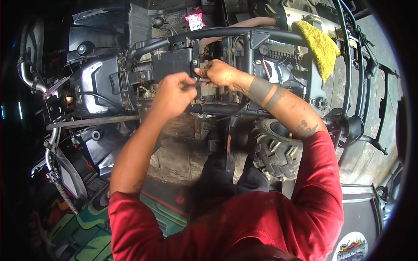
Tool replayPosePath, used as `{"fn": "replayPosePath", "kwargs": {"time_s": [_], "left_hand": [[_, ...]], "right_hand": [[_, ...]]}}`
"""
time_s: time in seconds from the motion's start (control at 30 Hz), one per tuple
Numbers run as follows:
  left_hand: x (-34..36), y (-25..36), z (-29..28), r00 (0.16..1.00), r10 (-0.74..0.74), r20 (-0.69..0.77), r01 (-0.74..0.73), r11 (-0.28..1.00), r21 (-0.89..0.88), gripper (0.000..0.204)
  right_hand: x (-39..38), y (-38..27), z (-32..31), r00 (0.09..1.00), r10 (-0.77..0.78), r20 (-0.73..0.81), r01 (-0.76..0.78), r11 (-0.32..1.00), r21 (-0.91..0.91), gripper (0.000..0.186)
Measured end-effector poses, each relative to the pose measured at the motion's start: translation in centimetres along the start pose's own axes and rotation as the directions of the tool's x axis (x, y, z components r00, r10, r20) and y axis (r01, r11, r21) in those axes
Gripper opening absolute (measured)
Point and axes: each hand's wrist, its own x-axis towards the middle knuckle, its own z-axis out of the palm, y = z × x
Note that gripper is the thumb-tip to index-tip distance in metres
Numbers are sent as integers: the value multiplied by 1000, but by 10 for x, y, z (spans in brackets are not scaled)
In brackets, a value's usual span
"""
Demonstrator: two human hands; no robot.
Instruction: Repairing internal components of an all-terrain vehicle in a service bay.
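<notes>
Both my hands meet over the frame of a stripped-down four-wheeled vehicle. My left hand (pixel 175 95) is closed, its thumb and fingers pinched near an upright dark metal bracket (pixel 195 55). From the other side my right hand (pixel 219 75) comes in with curled fingers, its thumb and fingertip close against the same bracket. A small greyish piece shows between the fingers of both hands, too covered to name. Just left of the bracket is a black box-shaped part (pixel 172 64). A black frame tube (pixel 235 31) runs past beyond my hands.
A yellow cloth (pixel 320 50) hangs over the frame at the right. Handlebars (pixel 53 143) and black plastic body panels (pixel 96 85) lie to the left. A knobby tire (pixel 275 152) stands near my right arm. Further back lies a pink and white packet (pixel 195 21).
</notes>
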Motion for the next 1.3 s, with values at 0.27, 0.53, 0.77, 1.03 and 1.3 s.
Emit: {"fn": "replayPosePath", "kwargs": {"time_s": [0.27, 0.53, 0.77, 1.03, 1.3], "left_hand": [[8, 22, -2, 997, -77, -9, 77, 965, 249, 21], [16, 12, -6, 998, -52, -39, 60, 966, 250, 24], [18, 16, 10, 987, -154, -33, 156, 986, 58, 15], [-10, 10, 47, 815, -552, 175, 80, -193, -978, 11], [-16, 33, 4, 873, -484, 66, 240, 307, -921, 18]], "right_hand": [[1, 4, 0, 1000, 9, 21, -9, 1000, 11, 42], [8, 8, 1, 1000, 21, 16, -20, 1000, -11, 40], [-4, -2, 1, 999, 20, -29, -20, 1000, 13, 43], [9, 8, 6, 999, -29, -31, 30, 999, 36, 42], [4, 7, 3, 1000, 10, -16, -9, 999, 52, 45]]}}
